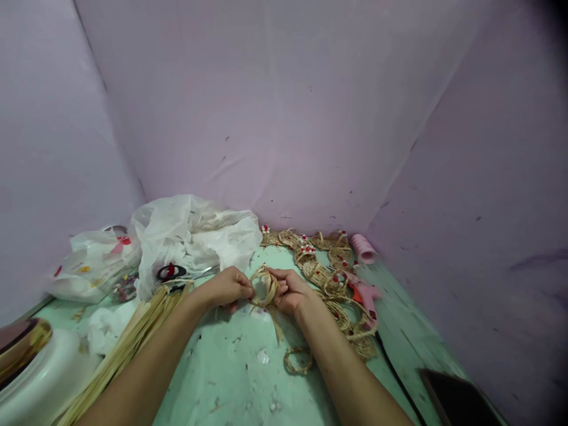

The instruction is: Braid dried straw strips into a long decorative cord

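Observation:
Between my two hands is a small ring of pale straw strip (267, 299), held upright a little above the table. My left hand (229, 288) pinches its left side with thumb and fingers closed. Around its right side the fingers of my right hand (290, 291) are closed. A loose end of the strip dangles below the ring. Near my right wrist a small braided ring (298, 360) lies flat on the table. Beside my left forearm rests a bundle of long dry straw strips (128, 343).
White plastic bags (195, 231) and scissors (171, 272) are at the back left. Woven rings with red and white beads (317, 272), a pink thread spool (363, 248) and a pink glue gun (367, 296) with a black cord lie right. A white container (48, 378) stands front left.

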Demonstrator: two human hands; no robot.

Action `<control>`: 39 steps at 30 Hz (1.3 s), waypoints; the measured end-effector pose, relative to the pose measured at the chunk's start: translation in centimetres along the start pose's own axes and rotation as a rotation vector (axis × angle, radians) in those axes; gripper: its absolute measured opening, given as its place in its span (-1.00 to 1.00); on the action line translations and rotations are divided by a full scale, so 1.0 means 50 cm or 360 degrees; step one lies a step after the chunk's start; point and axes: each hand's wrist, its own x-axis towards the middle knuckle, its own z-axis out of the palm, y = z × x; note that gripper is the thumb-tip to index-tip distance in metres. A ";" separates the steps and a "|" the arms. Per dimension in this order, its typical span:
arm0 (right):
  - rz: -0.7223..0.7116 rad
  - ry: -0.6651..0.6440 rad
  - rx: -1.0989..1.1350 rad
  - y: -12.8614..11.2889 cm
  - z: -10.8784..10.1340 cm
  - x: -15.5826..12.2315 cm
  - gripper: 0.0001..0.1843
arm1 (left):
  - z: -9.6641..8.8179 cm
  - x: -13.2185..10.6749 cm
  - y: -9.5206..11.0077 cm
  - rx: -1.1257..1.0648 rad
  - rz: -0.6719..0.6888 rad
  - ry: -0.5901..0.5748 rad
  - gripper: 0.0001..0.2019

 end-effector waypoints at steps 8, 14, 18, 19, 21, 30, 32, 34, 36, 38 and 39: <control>-0.0240 -0.0255 0.0459 -0.001 0.018 -0.007 -0.73 | 0.062 -0.006 0.034 -0.0344 0.0255 -0.0491 -0.84; -0.0144 -0.0225 0.0411 0.000 0.020 -0.009 -0.76 | 0.026 0.010 0.021 -0.0795 -0.0235 0.0297 -0.85; -0.0180 -0.0222 0.0348 0.009 0.023 -0.009 -0.76 | 0.009 0.015 0.038 -0.1025 -0.0121 0.0804 -0.75; -0.0189 -0.0183 0.0263 0.016 0.024 -0.006 -0.76 | 0.007 0.014 0.045 -0.1010 -0.0093 0.0838 -0.73; -0.0238 -0.0041 -0.0056 0.033 0.023 0.003 -0.75 | -0.001 0.005 0.055 -0.0784 -0.0120 0.1065 -0.72; -0.0954 0.0537 -0.1228 0.051 -0.016 0.019 -0.89 | 0.002 -0.024 0.086 -0.0668 -0.0103 0.1106 -0.67; -0.0953 0.0511 -0.1242 0.046 -0.022 0.017 -0.90 | 0.037 -0.005 0.085 -0.0723 -0.0284 0.0750 -0.67; -0.0920 0.0457 -0.1223 0.043 -0.025 0.016 -0.91 | 0.065 0.016 0.076 -0.0705 -0.0370 0.0651 -0.69; -0.0879 0.0403 -0.1239 0.041 -0.027 0.016 -0.91 | 0.078 0.031 0.066 -0.0686 -0.0394 0.0622 -0.67; -0.0851 0.0379 -0.1288 0.040 -0.029 0.015 -0.91 | 0.078 0.039 0.059 -0.0664 -0.0397 0.0587 -0.63; -0.0843 0.0381 -0.1323 0.038 -0.030 0.014 -0.91 | 0.075 0.040 0.057 -0.0652 -0.0397 0.0564 -0.62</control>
